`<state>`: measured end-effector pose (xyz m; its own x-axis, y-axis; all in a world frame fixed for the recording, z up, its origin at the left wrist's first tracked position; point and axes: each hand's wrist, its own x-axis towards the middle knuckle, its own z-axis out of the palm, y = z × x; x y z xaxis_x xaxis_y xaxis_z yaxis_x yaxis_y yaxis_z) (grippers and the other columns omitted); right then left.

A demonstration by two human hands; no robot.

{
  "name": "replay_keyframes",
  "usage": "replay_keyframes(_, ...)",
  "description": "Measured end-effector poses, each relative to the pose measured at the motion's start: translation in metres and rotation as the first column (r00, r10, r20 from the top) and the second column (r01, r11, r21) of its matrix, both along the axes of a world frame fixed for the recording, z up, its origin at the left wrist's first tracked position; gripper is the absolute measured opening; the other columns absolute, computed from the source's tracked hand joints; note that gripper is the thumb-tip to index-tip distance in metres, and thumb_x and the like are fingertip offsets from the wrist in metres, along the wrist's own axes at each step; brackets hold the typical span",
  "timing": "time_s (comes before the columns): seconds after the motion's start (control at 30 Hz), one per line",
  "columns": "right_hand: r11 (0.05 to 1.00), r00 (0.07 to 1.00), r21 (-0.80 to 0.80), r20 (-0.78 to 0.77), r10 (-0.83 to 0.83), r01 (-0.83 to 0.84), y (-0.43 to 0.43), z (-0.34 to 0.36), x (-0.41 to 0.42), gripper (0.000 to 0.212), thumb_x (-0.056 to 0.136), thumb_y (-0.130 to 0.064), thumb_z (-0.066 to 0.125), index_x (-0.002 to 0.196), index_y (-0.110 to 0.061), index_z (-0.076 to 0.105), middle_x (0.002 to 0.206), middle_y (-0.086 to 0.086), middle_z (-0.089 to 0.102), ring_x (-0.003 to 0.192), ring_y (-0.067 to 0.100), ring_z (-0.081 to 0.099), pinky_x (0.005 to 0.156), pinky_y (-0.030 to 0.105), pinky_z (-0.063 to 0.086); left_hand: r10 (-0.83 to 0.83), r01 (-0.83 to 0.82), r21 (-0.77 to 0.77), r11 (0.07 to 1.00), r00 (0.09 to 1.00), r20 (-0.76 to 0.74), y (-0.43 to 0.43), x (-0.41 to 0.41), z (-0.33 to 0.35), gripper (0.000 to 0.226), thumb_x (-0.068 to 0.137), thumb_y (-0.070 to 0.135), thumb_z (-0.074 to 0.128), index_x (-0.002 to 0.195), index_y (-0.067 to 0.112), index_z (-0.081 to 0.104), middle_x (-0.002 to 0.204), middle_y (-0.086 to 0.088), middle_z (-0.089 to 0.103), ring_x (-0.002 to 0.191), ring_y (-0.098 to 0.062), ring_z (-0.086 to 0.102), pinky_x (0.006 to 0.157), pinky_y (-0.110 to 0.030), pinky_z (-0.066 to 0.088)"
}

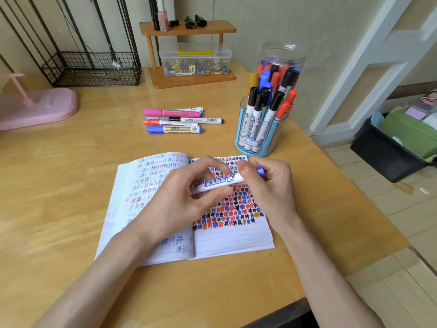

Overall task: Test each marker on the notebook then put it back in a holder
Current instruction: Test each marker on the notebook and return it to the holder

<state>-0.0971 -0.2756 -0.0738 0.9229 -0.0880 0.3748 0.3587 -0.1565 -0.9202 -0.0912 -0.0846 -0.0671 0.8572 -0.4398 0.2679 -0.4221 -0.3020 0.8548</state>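
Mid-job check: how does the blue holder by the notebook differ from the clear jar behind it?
The blue holder is short, with a blue frame and a cartoon print; the clear jar is taller and plain. The blue holder's markers stick out above its rim; the clear jar's markers sit below its rim. The blue holder stands nearer the notebook, the clear jar further back. Both stand upright and hold capped markers.

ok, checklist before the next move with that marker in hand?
1. Left hand grips marker barrel: ok.
2. Right hand grips the blue cap end: ok.
3. Cap seated or pulled off: cannot tell, fingers cover the join.
4. Notebook open, blank lines free below the marks: ok.
5. Blue holder upright by the notebook's far right corner: ok.
6. Room left in that holder: cannot tell.
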Motion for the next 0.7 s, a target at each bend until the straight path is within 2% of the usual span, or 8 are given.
replay_keyframes(0.1,0.998,0.999,0.011,-0.01,-0.054,0.054,0.008,0.004,0.0,0.051,0.096,-0.007,0.06,0.056,-0.016,0.031,0.053,-0.004,0.024,0.052,0.006,0.023,0.051,0.022,0.022,0.088,-0.086,-0.03,0.996,0.994,0.06,-0.005,-0.002,0.001,0.023,0.087,0.047,0.077,0.101,0.031,0.067,0.062,0.005,0.059,0.053,-0.013,0.049,0.053,-0.028,0.036)
replay_keyframes(0.2,0.994,0.994,0.039,-0.036,-0.1,0.101,0.014,0.005,0.0,0.06,0.1,-0.01,0.066,0.056,-0.02,0.027,0.054,-0.009,0.022,0.053,0.007,0.02,0.051,0.022,0.02,0.121,-0.121,-0.005,0.993,0.989,0.086,-0.009,-0.004,-0.002,0.024,0.093,0.051,0.072,0.098,0.03,0.063,0.054,0.008,0.046,0.049,-0.011,0.037,0.051,-0.024,0.028)
replay_keyframes(0.3,0.989,0.983,0.038,-0.123,-0.14,0.145,0.015,0.004,0.001,0.064,0.098,-0.017,0.072,0.053,-0.019,0.026,0.052,-0.006,0.02,0.052,0.01,0.02,0.05,0.026,0.019,0.125,-0.137,0.092,0.986,0.984,0.13,-0.01,-0.006,-0.003,0.026,0.097,0.057,0.063,0.101,0.032,0.059,0.053,0.004,0.04,0.05,-0.016,0.033,0.05,-0.027,0.026)
replay_keyframes(0.37,0.988,0.973,0.041,-0.184,-0.141,0.151,0.015,0.003,0.002,0.057,0.089,-0.016,0.068,0.051,-0.02,0.026,0.052,-0.002,0.02,0.051,0.013,0.019,0.05,0.027,0.018,0.12,-0.16,0.2,0.967,0.973,0.199,-0.008,-0.007,-0.003,0.025,0.1,0.058,0.054,0.102,0.033,0.057,0.053,0.002,0.041,0.05,-0.018,0.037,0.051,-0.026,0.03)
replay_keyframes(0.47,0.997,0.977,0.034,-0.203,-0.065,0.073,0.012,0.003,0.002,0.048,0.083,-0.014,0.056,0.048,-0.023,0.026,0.049,-0.004,0.021,0.049,0.017,0.019,0.049,0.029,0.017,0.042,-0.099,0.275,0.956,0.978,0.205,-0.007,-0.008,0.0,0.03,0.108,0.051,0.042,0.091,0.029,0.053,0.054,-0.001,0.044,0.054,-0.022,0.043,0.055,-0.032,0.037)
replay_keyframes(0.57,0.999,0.982,0.042,-0.188,0.012,-0.004,0.008,0.004,0.002,0.051,0.088,-0.011,0.056,0.046,-0.025,0.03,0.047,-0.008,0.023,0.047,0.017,0.019,0.048,0.032,0.016,-0.036,0.0,0.262,0.965,0.99,0.133,-0.004,-0.003,0.005,0.034,0.11,0.046,0.042,0.085,0.026,0.052,0.06,-0.006,0.045,0.055,-0.022,0.043,0.055,-0.028,0.032)
replay_keyframes(0.7,1.0,0.989,0.014,-0.147,0.021,-0.019,0.007,0.001,0.002,0.05,0.092,-0.011,0.056,0.049,-0.018,0.03,0.049,0.0,0.023,0.049,0.018,0.021,0.047,0.038,0.017,-0.127,0.116,0.198,0.973,0.991,0.04,0.001,0.001,0.007,0.034,0.11,0.041,0.044,0.082,0.023,0.054,0.063,-0.002,0.043,0.054,-0.013,0.036,0.054,-0.022,0.028)
